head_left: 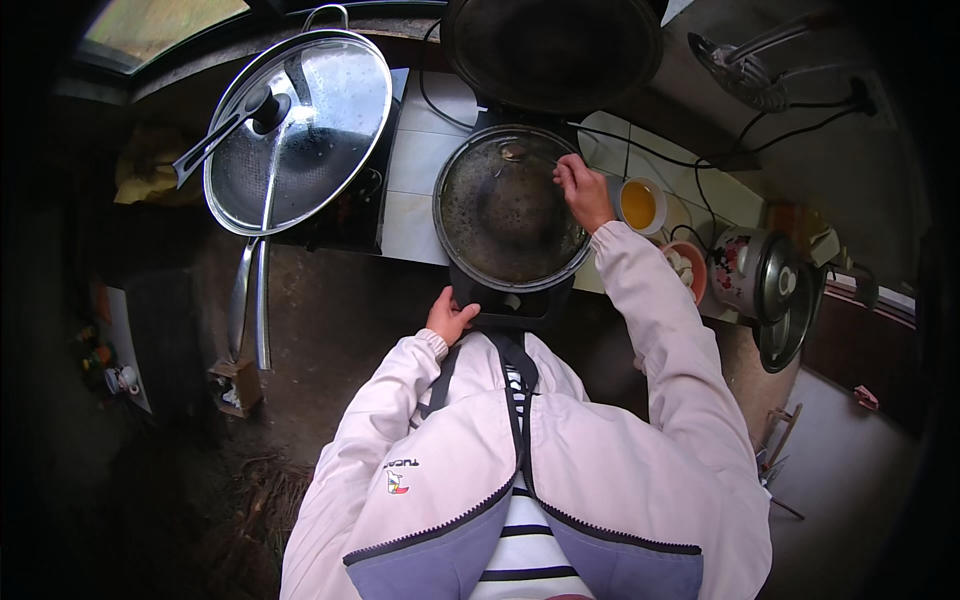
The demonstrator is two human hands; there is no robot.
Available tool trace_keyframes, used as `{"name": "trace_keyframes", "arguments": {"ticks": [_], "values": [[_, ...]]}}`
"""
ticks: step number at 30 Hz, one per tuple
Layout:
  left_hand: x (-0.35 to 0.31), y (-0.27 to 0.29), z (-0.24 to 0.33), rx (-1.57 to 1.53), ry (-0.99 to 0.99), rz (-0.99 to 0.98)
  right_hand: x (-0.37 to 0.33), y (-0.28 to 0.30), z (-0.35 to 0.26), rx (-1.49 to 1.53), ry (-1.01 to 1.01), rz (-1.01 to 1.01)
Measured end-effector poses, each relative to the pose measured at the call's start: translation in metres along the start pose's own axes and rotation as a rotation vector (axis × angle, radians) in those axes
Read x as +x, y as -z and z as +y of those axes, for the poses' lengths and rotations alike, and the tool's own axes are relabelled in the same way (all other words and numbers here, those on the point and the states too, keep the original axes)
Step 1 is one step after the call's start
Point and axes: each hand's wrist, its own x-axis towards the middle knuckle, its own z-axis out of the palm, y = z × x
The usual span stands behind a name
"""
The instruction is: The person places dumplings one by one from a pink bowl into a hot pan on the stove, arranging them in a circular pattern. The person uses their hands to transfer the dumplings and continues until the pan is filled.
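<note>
In front of me sits a round electric griddle (505, 215), its dark plate shiny with specks and its lid (550, 50) raised behind it. My right hand (582, 190) is closed in a pinch over the plate's right edge. A thin handle runs from it to a small spoon (513, 151), whose bowl is over the far part of the plate. At the griddle's front left corner my left hand (452, 316) grips the housing, thumb along the front. Right of the plate stands a white cup (660, 207) of yellow-orange liquid, close to my right wrist.
A large wok with a glass lid (330, 110) stands on the left, a pair of tongs (215, 145) by its knob. On the right are a pink bowl (699, 262) with white pieces and a rice cooker (740, 265). Black cables (680, 160) cross the counter behind the cup.
</note>
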Motion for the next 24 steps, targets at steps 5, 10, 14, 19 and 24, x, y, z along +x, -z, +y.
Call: {"name": "trace_keyframes", "arguments": {"ticks": [5,10,14,19,24], "values": [[0.000,-0.001,-0.001,-0.017,-0.008,0.008,-0.002,-0.006,0.000,0.066,0.008,-0.016],[-0.001,-0.001,-0.003,-0.005,-0.015,0.012,0.015,-0.009,0.003,0.004,0.030,0.044],[0.000,-0.001,-0.008,0.007,-0.022,0.038,0.023,-0.019,0.003,0.008,0.064,0.011],[0.001,-0.001,-0.011,0.016,-0.022,0.033,0.024,-0.027,-0.003,0.061,0.104,-0.111],[0.005,0.000,-0.019,-0.007,-0.037,0.033,0.023,-0.011,0.001,0.076,0.146,-0.286]]}}
